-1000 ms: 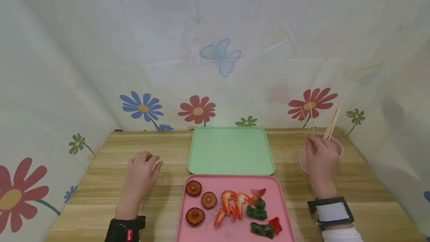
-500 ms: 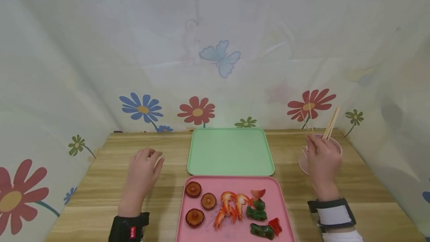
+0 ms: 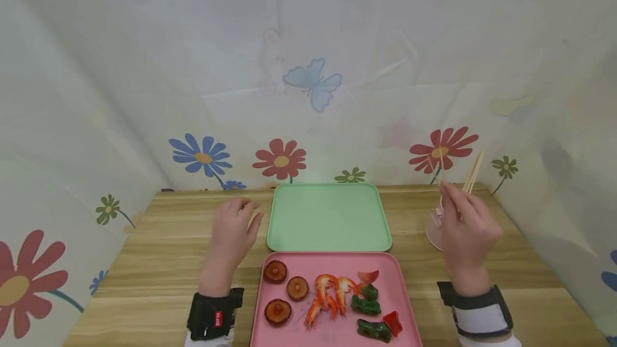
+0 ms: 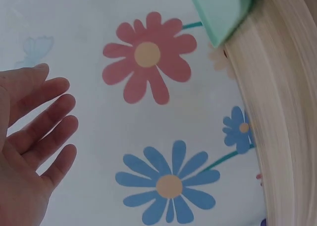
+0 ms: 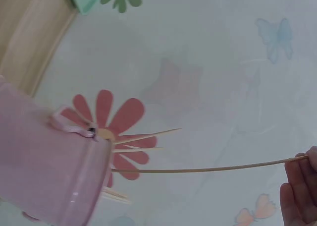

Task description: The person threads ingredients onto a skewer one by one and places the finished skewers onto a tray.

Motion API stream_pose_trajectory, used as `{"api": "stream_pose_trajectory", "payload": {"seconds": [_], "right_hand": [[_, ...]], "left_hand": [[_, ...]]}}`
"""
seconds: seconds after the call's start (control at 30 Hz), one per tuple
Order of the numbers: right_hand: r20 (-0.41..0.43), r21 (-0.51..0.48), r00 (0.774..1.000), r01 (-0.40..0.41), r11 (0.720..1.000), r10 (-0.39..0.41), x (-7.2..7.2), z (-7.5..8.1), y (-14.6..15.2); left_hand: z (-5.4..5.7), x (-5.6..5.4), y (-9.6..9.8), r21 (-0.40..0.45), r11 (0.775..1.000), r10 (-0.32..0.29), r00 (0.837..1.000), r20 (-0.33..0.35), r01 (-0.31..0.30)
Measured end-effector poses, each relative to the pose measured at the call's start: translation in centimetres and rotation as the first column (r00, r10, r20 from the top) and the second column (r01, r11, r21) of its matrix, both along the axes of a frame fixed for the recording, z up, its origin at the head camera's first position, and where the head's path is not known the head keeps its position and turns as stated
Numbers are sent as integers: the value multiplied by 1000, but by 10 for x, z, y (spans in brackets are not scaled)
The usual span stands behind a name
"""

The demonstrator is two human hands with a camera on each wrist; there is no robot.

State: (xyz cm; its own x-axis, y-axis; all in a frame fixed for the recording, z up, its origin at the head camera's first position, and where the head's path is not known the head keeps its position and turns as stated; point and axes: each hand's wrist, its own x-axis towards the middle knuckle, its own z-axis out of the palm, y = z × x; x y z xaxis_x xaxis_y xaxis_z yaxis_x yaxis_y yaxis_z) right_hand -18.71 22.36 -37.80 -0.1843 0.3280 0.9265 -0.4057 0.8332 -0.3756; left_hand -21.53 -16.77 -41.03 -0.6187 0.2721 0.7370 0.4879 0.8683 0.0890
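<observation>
My right hand point(image 3: 468, 234) pinches a thin wooden skewer point(image 5: 198, 171) at the fingertips. The skewer's other end is hidden inside a pink bucket point(image 5: 44, 151) with a small clip-like handle, and more skewers point(image 3: 474, 171) poke out past its rim. To the left of the green tray, my left hand point(image 3: 233, 234) hovers with relaxed, slightly spread fingers and holds nothing; the left wrist view shows its fingers point(image 4: 52, 129) loosely bent.
A green tray point(image 3: 328, 218) lies bare at the back. In front of it, a pink tray point(image 3: 294, 336) carries brown mushrooms point(image 3: 278, 312), shrimp point(image 3: 341, 296), green pepper pieces point(image 3: 366, 306) and red pieces point(image 3: 392, 323). A flowered curtain point(image 3: 202, 95) hangs behind the table.
My left hand has moved right, towards the green tray. My right hand has risen a little above the bucket with the skewer between its fingertips.
</observation>
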Motion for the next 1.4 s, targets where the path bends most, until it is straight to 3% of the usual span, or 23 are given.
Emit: {"api": "stream_pose_trajectory", "payload": {"seconds": [0.17,0.37,0.6,0.7,0.8,0.97,1.13,1.4], "right_hand": [[-97,-26,995,-15,1000,13,8,12,-13],[-137,9,990,-14,1000,15,16,15,-24],[-34,64,996,-79,995,81,19,-2,-36],[12,53,986,-166,985,166,19,-7,-41],[80,-19,945,-316,949,316,20,-11,-48],[170,-188,839,-488,853,517,23,-18,-56],[197,-324,756,-551,769,625,26,-22,-62],[256,-492,628,-570,658,735,34,-22,-69]], "left_hand": [[4,-1,17,12,999,-31,1000,-5,31],[12,3,36,38,996,-78,997,-23,79],[18,11,58,36,993,-110,994,-4,110],[20,14,70,38,990,-136,991,5,136],[22,18,81,37,985,-167,986,-3,167],[26,25,99,25,975,-222,975,15,222],[26,33,115,4,959,-284,957,63,285],[19,38,135,-35,937,-341,933,118,347]]}}
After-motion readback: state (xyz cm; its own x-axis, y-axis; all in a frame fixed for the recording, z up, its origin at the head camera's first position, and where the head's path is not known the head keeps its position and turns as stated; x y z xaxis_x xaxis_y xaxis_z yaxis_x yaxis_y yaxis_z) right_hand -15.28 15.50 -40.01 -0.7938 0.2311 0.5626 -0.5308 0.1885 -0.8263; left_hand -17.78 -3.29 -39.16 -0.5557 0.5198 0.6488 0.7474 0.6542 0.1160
